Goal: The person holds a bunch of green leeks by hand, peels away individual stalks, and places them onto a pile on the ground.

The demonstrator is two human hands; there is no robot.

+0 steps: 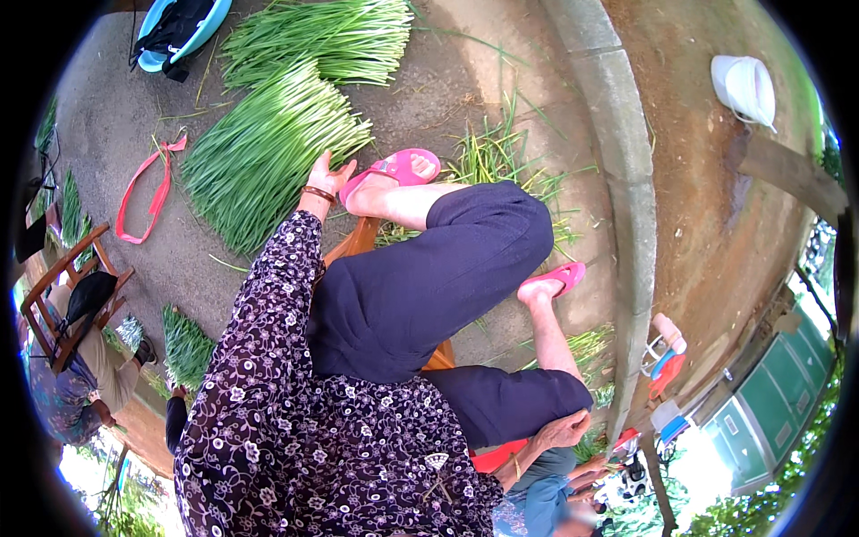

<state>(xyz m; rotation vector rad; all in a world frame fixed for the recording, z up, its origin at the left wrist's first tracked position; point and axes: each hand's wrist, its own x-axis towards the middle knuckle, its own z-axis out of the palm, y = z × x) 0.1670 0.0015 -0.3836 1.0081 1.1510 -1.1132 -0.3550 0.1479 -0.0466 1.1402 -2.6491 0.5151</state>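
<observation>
A large pile of garlic chives (268, 152), long green blades with pale stem ends, lies on the ground at the upper left. My left hand (329, 175), with a bracelet at the wrist, is at the near edge of the pile by the stem ends. Its fingers are apart and hold nothing that I can see. Behind lies a second pile of chives (322, 40). My right hand (564, 430) rests on my right knee, fingers lying over the dark trouser cloth, with nothing visible in it.
Loose trimmed blades (492, 157) lie around my pink sandals (403, 168). A red strap (152, 192) and a blue basin (183, 36) are at the left. A concrete kerb (626, 179) runs at the right, beyond it a white bucket (744, 88). Other people sit at both lower sides.
</observation>
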